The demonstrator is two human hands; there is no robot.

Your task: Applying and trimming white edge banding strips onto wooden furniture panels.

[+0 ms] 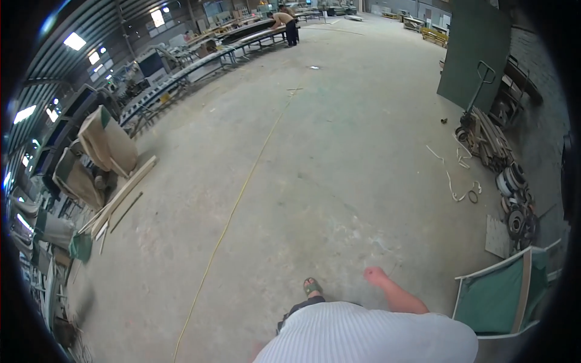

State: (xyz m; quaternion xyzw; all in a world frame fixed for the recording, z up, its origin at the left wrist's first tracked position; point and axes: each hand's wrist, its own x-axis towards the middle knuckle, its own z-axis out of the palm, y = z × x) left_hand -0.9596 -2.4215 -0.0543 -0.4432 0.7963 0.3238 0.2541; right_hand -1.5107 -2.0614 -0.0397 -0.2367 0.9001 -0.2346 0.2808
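Observation:
My right hand (pixel 376 276) is held out over the bare concrete floor, in front of my white ribbed shirt (pixel 369 336). Its fingers look curled in, and nothing shows in them. The hand touches nothing; a green folding cot (pixel 493 293) with a pale frame is the nearest object on its right. Of my left arm, at most a blurred bit of skin shows beside the shirt at the lower edge; the left hand itself is out of sight. One foot in a green sandal (pixel 311 287) is on the floor.
A yellow line (pixel 236 202) runs along the floor. Sacks (pixel 108 142) and timber strips (pixel 126 196) lie left; a long roller bench (pixel 200 66) with a person (pixel 290 27) stands beyond. On the right are a pallet jack (pixel 480 91), a tall green panel (pixel 475 54), loose straps (pixel 449 175) and wheels (pixel 515 222).

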